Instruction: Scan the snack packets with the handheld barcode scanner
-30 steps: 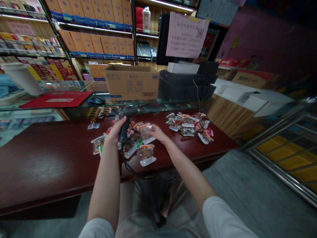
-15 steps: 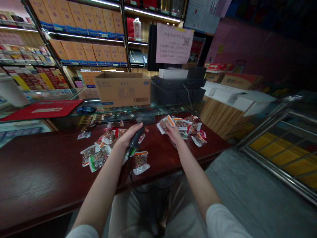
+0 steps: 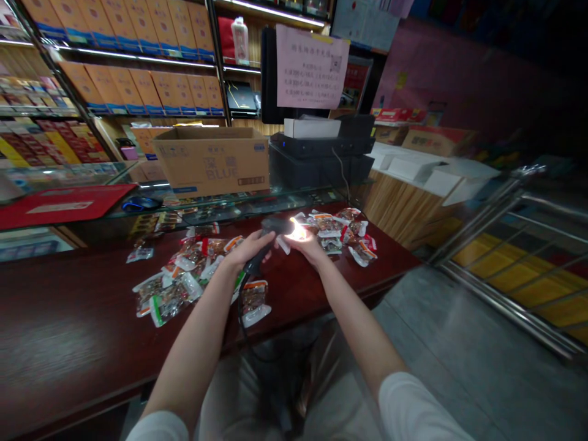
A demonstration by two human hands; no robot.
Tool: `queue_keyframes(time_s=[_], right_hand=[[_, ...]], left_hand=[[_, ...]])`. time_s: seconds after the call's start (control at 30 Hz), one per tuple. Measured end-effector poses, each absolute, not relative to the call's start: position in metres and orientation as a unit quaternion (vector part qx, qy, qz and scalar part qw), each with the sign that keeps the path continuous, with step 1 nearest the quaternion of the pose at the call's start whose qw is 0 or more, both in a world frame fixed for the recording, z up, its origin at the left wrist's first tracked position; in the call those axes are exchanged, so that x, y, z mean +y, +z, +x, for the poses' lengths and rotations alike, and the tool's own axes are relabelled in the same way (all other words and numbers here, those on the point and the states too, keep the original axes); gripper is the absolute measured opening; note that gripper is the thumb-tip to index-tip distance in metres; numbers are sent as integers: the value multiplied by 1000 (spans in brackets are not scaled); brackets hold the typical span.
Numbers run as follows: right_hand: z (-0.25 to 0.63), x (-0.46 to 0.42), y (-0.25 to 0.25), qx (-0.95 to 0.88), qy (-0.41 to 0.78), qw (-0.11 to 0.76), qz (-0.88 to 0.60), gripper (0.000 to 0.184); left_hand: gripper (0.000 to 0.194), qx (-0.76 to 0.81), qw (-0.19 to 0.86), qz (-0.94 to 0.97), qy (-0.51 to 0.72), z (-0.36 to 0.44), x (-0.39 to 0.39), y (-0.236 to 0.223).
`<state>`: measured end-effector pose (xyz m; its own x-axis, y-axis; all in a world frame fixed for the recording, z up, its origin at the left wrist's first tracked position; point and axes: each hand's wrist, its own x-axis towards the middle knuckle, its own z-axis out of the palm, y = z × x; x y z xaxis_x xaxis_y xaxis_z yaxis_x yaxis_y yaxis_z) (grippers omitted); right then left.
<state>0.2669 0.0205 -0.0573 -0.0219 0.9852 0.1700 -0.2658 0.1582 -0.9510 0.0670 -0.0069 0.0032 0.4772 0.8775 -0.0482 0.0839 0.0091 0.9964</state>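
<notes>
My left hand [image 3: 245,249] is wrapped round the grip of a black barcode scanner [image 3: 271,231], whose head points right and throws a bright light. My right hand [image 3: 307,246] holds a small snack packet [image 3: 294,234] in that light, just in front of the scanner. A pile of snack packets [image 3: 184,275] lies on the dark red counter [image 3: 68,318] to the left of my hands. A second pile of snack packets [image 3: 346,233] lies to the right. The scanner's black cable [image 3: 239,300] hangs over the counter's front edge.
Behind the counter runs a glass shelf [image 3: 184,205] with a cardboard box [image 3: 211,160], a blue mouse [image 3: 138,204] and a red mat [image 3: 59,204]. A black register [image 3: 321,156] with a pink notice [image 3: 311,66] stands further right. Shelves of boxes [image 3: 138,73] fill the back wall.
My right hand took a packet from the right pile and brought it in front of the scanner. The scanner lifted and its light came on. The camera view shifted right.
</notes>
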Motion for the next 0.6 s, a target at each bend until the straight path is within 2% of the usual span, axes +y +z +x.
queue_keyframes(time_s=[0.37,0.47,0.6], right_hand=[[271,23,-60,-476,543,569,-393,48],[274,25,-60,-480,554,573,-368,52],[286,33,-57,-486,463,619,-407,55]], left_hand=[[68,410,605,603,321,57,-17,15],[65,413,608,587,339,43,-17,22],[62,419,607,566,368,17,-17,30]])
